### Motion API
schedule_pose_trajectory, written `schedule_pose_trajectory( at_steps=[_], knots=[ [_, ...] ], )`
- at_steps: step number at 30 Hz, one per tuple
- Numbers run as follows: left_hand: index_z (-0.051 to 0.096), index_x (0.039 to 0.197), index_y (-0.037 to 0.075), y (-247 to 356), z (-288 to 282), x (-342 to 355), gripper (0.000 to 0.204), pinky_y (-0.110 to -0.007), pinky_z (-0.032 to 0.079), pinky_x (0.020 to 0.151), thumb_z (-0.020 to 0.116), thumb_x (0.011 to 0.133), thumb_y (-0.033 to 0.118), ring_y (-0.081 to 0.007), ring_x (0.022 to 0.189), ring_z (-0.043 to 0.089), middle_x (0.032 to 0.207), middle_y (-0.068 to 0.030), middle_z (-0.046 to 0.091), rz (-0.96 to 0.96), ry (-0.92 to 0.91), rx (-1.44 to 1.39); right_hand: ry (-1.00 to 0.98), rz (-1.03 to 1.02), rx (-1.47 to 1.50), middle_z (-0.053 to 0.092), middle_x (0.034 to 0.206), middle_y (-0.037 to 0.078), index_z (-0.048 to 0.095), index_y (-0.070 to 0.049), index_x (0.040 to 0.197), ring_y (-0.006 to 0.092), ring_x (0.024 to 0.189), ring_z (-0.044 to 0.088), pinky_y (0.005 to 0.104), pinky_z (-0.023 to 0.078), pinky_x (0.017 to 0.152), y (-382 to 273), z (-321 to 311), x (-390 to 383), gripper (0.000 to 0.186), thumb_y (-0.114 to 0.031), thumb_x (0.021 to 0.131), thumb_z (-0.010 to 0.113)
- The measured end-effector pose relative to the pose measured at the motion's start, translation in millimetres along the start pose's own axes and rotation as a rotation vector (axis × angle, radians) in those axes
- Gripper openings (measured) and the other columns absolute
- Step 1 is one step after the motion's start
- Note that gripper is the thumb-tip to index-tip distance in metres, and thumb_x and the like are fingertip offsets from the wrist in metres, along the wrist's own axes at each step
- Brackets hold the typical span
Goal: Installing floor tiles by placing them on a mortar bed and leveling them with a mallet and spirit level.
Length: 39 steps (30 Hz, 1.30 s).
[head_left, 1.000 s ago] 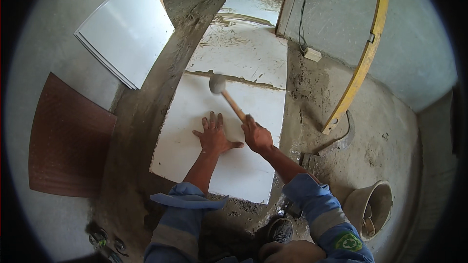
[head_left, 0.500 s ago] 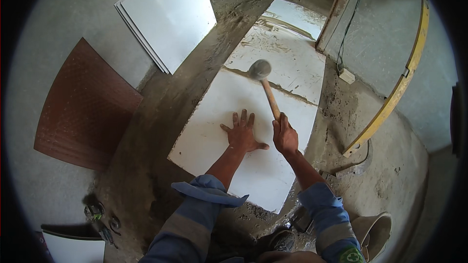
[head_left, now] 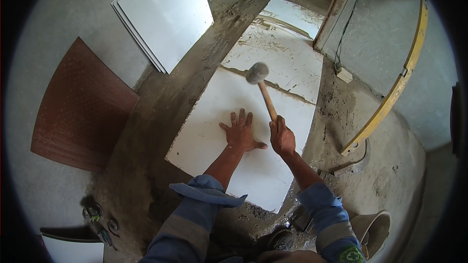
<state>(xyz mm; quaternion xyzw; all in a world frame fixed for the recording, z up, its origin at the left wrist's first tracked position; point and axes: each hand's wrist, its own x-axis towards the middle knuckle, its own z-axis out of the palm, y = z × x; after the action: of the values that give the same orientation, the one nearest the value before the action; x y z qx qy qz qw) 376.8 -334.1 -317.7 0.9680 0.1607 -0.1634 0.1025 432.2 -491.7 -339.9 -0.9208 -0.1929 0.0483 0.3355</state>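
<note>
My left hand lies flat with fingers spread on a large white floor tile. In my right hand is the wooden handle of a rubber mallet, its grey head near the tile's far edge. Whether the head touches the tile or hovers just over it, I cannot tell. Beyond that edge runs a joint with brown mortar, then another white tile smeared with mud-coloured streaks. A further white tile lies at the far end of the row.
White tiles lean stacked against the left wall, beside a reddish-brown tile. A long yellow spirit level leans at the right wall. A bucket stands at lower right, tools lie at lower left, and a small pale block sits by the wall.
The whole view has shifted slightly to the left. The mallet stays over nearly the same spot near the joint, and my left hand keeps its place on the tile.
</note>
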Motion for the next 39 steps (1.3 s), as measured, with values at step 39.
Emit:
schedule_pose_trajectory(
  at_steps=[39],
  knots=[
    [0.020,0.161,0.016,2.9,5.2,7.9,0.149,-0.074,0.030,0.108,0.077,0.044,0.087,-0.0436,0.150,0.021,0.168,-0.0133,0.014,0.020,0.011,0.062,-0.097,0.048,-0.023,0.067,0.094,0.029,0.046,-0.005,0.123,0.0477,0.080,0.067,0.0553,0.054,0.073,4.9,-14.0,-8.3,0.037,-0.037,0.105,0.044]
  ],
)
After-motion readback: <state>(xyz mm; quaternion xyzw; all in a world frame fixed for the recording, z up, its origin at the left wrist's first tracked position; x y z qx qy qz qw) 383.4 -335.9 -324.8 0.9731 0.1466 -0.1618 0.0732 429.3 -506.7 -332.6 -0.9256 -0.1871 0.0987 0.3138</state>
